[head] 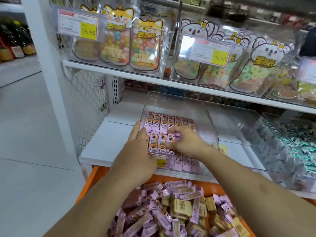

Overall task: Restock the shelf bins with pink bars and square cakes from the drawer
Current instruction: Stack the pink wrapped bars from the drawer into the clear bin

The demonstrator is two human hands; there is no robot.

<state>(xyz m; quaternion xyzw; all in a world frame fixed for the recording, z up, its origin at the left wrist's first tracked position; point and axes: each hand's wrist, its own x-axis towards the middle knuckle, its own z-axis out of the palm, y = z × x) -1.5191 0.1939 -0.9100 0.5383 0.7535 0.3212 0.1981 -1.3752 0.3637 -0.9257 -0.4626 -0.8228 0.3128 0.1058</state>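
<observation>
- We see the clear bin [179, 106] on the lower shelf [109, 144], with pink bars [164, 122] in neat rows inside.
- Left hand [136, 151]: fingers straight, against the bin's left wall.
- Right hand [184, 141]: inside the bin, fingers curled on a bar.
- Below the bin: orange drawer [95, 175] holding loose bars and square cakes [181, 207].

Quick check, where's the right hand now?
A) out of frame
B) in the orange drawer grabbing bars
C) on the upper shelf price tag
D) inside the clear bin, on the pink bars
D: the right hand is inside the clear bin, fingers curled on the front row of pink bars; the orange drawer lies below both arms.
</observation>
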